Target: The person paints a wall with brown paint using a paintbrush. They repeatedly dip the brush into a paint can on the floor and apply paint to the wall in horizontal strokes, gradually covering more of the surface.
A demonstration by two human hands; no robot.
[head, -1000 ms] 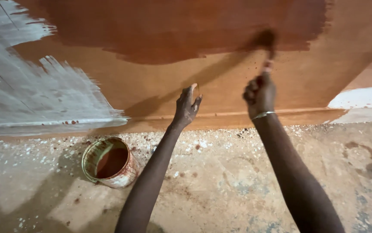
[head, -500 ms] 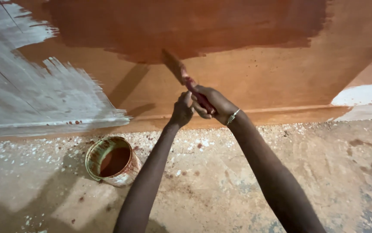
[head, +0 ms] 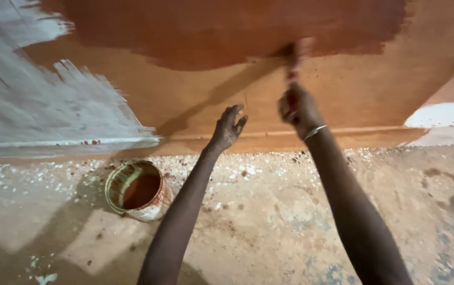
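While the right hand [head: 296, 108] clenches a paintbrush [head: 293, 60] with its bristles at the edge of the dark wet coat on the wooden board [head: 353, 79], the left hand [head: 228, 126] hovers open, steadying nothing; the paint can [head: 137, 190] sits on the floor [head: 269, 221] nearby, within reach for dipping.

A paint can [head: 137, 190] is seen on the speckled floor [head: 269, 232], below a grey patch [head: 37, 116]; a white patch [head: 443, 113] lies far right of the can.
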